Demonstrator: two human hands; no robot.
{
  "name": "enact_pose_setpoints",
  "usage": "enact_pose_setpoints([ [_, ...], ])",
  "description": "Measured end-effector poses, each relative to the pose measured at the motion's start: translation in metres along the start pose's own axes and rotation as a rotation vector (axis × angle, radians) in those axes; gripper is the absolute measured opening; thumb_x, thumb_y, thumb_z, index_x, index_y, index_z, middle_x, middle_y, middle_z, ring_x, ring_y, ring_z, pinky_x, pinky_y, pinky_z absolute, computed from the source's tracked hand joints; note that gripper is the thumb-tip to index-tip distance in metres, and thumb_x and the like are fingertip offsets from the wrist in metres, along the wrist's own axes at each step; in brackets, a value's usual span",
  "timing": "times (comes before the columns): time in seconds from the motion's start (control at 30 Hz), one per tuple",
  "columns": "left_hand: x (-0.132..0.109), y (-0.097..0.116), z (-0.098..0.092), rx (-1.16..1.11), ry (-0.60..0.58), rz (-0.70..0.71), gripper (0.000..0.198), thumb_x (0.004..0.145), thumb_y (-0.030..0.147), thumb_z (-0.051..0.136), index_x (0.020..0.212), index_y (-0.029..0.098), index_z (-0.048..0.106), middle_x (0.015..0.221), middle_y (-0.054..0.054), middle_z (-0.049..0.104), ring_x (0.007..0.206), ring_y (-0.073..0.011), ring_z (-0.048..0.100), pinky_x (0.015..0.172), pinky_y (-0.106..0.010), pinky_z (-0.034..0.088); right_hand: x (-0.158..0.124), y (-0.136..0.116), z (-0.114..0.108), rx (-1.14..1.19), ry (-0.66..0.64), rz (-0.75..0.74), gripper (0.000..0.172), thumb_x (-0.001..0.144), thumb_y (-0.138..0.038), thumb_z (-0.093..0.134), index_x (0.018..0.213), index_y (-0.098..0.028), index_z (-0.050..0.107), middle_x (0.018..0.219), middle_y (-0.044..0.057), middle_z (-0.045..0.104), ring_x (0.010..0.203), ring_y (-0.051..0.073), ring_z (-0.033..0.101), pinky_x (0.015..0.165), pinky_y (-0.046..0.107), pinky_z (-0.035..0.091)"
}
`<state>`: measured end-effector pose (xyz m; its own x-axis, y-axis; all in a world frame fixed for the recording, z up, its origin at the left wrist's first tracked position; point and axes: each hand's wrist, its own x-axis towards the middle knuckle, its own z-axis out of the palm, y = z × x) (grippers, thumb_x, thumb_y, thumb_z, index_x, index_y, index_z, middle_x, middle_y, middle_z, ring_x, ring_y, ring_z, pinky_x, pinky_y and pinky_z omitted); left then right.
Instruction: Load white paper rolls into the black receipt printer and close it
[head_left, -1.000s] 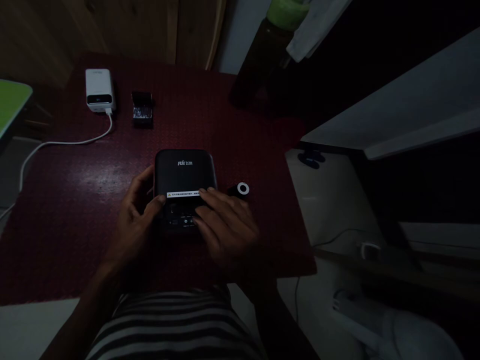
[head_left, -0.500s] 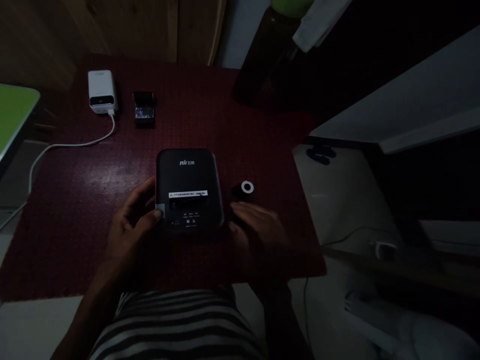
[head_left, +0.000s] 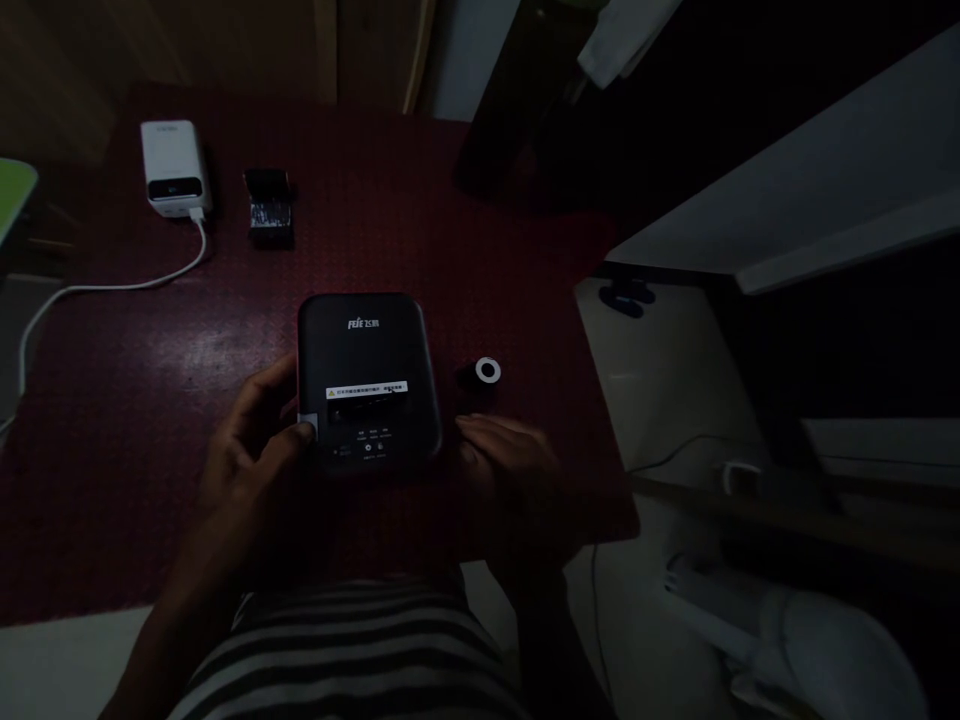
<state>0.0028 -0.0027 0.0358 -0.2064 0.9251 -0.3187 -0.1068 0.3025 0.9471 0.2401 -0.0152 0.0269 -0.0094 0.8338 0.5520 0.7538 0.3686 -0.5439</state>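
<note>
A black receipt printer (head_left: 365, 345) with a dark slot, a white warning strip and small printed marks lies on the dark red table. My left hand (head_left: 255, 435) grips its left side, the thumb on the grey tab (head_left: 307, 424) and the fingers along the edge. Beside the printer's right front corner rests my right hand (head_left: 510, 470), its fingers loosely stretched and holding nothing that I can see. A small roll (head_left: 488, 371) with a white ring-shaped end lies just beyond those fingers; the rest of it is lost in shadow.
At the back left of the table (head_left: 375, 200) stand a white power bank (head_left: 173, 165) with a plugged-in white cable (head_left: 135, 287) and a small black open holder (head_left: 269, 207). A tall dark bottle-like object (head_left: 495, 110) stands at the back. Slippers (head_left: 626, 297) lie on the floor.
The camera view has shifted, so everything sits slightly farther left, and the picture is darker. Both hands keep their places around the printer.
</note>
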Motion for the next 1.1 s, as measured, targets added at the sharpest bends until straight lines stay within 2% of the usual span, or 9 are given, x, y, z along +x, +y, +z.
enact_pose_setpoints([
  [0.13, 0.001, 0.003, 0.003, 0.002, 0.014, -0.002, 0.058, 0.094, 0.038, 0.081, 0.151, 0.033, 0.071, 0.160, -0.008, 0.070, 0.151, -0.0401, 0.065, 0.113, -0.051, 0.065, 0.002, 0.000, 0.000, 0.057, 0.017, -0.004, 0.025, 0.106, -0.010, 0.064, 0.119, -0.029, 0.076, 0.108, 0.002, 0.088, 0.103, 0.023, 0.085, 0.094, 0.044, 0.068],
  [0.33, -0.002, 0.005, 0.006, 0.039, 0.038, 0.018, 0.061, 0.094, 0.033, 0.080, 0.154, 0.033, 0.071, 0.168, -0.005, 0.064, 0.167, -0.0388, 0.047, 0.124, -0.051, 0.058, 0.014, -0.004, -0.001, 0.070, -0.064, -0.005, 0.027, 0.108, -0.015, 0.063, 0.122, -0.030, 0.080, 0.112, 0.002, 0.089, 0.109, 0.027, 0.085, 0.099, 0.049, 0.068],
  [0.47, -0.003, 0.001, 0.002, 0.057, -0.014, 0.086, 0.060, 0.099, 0.038, 0.077, 0.158, 0.032, 0.068, 0.170, -0.006, 0.062, 0.167, -0.0389, 0.046, 0.122, -0.051, 0.059, 0.047, -0.009, 0.007, 0.067, -0.137, -0.185, 0.029, 0.109, -0.009, 0.063, 0.125, -0.025, 0.080, 0.119, 0.006, 0.089, 0.116, 0.025, 0.083, 0.106, 0.044, 0.066],
  [0.53, -0.002, -0.002, 0.000, 0.044, -0.048, 0.120, 0.060, 0.100, 0.042, 0.078, 0.158, 0.032, 0.067, 0.169, -0.007, 0.063, 0.163, -0.0379, 0.052, 0.122, -0.050, 0.059, 0.070, -0.014, 0.016, 0.058, -0.249, -0.314, 0.029, 0.110, -0.006, 0.061, 0.124, -0.021, 0.081, 0.122, 0.008, 0.089, 0.116, 0.026, 0.083, 0.105, 0.043, 0.065],
  [0.6, -0.001, -0.006, -0.003, 0.040, -0.085, 0.156, 0.061, 0.101, 0.044, 0.078, 0.160, 0.031, 0.064, 0.167, -0.008, 0.064, 0.159, -0.0361, 0.057, 0.125, -0.052, 0.055, 0.092, -0.023, 0.029, -0.021, -0.468, -0.365, 0.028, 0.110, -0.005, 0.060, 0.122, -0.019, 0.082, 0.122, 0.011, 0.088, 0.114, 0.027, 0.082, 0.101, 0.044, 0.065],
  [0.67, 0.000, -0.010, -0.005, 0.062, -0.100, 0.191, 0.064, 0.102, 0.046, 0.078, 0.162, 0.030, 0.062, 0.168, -0.008, 0.063, 0.158, -0.0350, 0.058, 0.130, -0.054, 0.049, 0.109, -0.033, 0.042, -0.165, -0.695, -0.322, 0.026, 0.108, -0.004, 0.062, 0.120, -0.018, 0.081, 0.118, 0.012, 0.087, 0.109, 0.028, 0.082, 0.095, 0.043, 0.065],
  [0.73, 0.002, -0.014, -0.006, 0.096, -0.111, 0.221, 0.068, 0.101, 0.047, 0.079, 0.164, 0.030, 0.059, 0.171, -0.009, 0.060, 0.160, -0.0354, 0.054, 0.134, -0.056, 0.044, 0.118, -0.041, 0.054, -0.282, -0.827, -0.269, 0.025, 0.106, -0.002, 0.065, 0.117, -0.017, 0.081, 0.109, 0.012, 0.086, 0.100, 0.028, 0.082, 0.085, 0.039, 0.063],
  [0.83, 0.006, -0.019, -0.008, 0.135, -0.131, 0.260, 0.070, 0.101, 0.049, 0.078, 0.166, 0.030, 0.057, 0.173, -0.010, 0.055, 0.163, -0.0363, 0.050, 0.137, -0.057, 0.038, 0.123, -0.044, 0.064, -0.349, -0.878, -0.259, 0.025, 0.103, 0.000, 0.067, 0.111, -0.018, 0.081, 0.099, 0.011, 0.085, 0.088, 0.027, 0.082, 0.074, 0.035, 0.058],
  [1.1, 0.015, -0.026, -0.013, 0.219, -0.165, 0.341, 0.071, 0.103, 0.052, 0.075, 0.167, 0.031, 0.053, 0.170, -0.012, 0.055, 0.159, -0.0377, 0.052, 0.135, -0.060, 0.039, 0.126, -0.036, 0.059, -0.282, -0.891, -0.227, 0.028, 0.106, -0.003, 0.061, 0.120, -0.018, 0.079, 0.110, 0.010, 0.084, 0.099, 0.026, 0.081, 0.085, 0.036, 0.062],
])
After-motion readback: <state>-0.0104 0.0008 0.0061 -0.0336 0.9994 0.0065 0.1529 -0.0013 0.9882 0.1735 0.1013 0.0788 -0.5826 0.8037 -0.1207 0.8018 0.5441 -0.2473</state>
